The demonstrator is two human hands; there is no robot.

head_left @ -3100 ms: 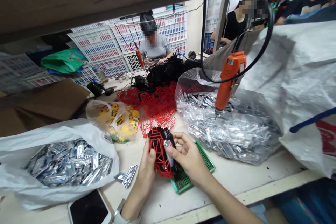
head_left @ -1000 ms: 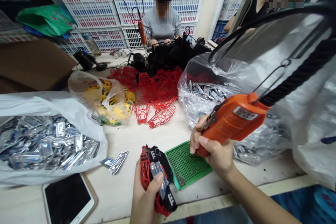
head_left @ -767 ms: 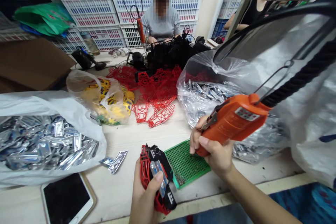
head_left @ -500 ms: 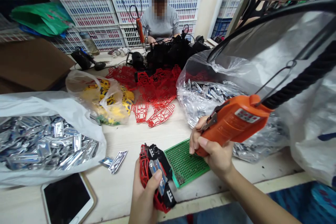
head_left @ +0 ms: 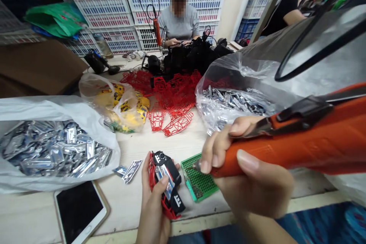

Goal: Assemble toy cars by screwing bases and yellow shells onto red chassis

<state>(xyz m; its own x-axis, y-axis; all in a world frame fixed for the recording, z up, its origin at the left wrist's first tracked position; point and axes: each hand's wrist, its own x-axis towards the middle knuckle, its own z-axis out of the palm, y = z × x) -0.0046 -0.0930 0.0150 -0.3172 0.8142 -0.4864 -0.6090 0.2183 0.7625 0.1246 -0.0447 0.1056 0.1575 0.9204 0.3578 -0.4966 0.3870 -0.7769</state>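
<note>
My left hand (head_left: 154, 202) is closed around a black and red toy car part (head_left: 173, 173), thumb pressed on the silver-blue plate (head_left: 166, 178) along its top. My right hand (head_left: 243, 167) grips an orange electric screwdriver (head_left: 274, 148), held nearly level with its tip pointing left. The tip is over the green perforated tray (head_left: 201, 194), where small screws (head_left: 197, 190) lie in the near left corner. A gap separates the screwdriver tip from the car part.
A white bag (head_left: 61, 103) of shiny plates is at left, by a phone (head_left: 81, 211) and two loose plates (head_left: 132, 170). Red frames (head_left: 178, 122), a bag of yellow parts (head_left: 128, 108) and a clear bag (head_left: 211, 72) lie behind. Another person (head_left: 178, 21) sits opposite.
My right hand has swung the screwdriver from a steep slant to nearly level, closer to the camera. My left hand has tilted the car part slightly; the whole view has shifted a little.
</note>
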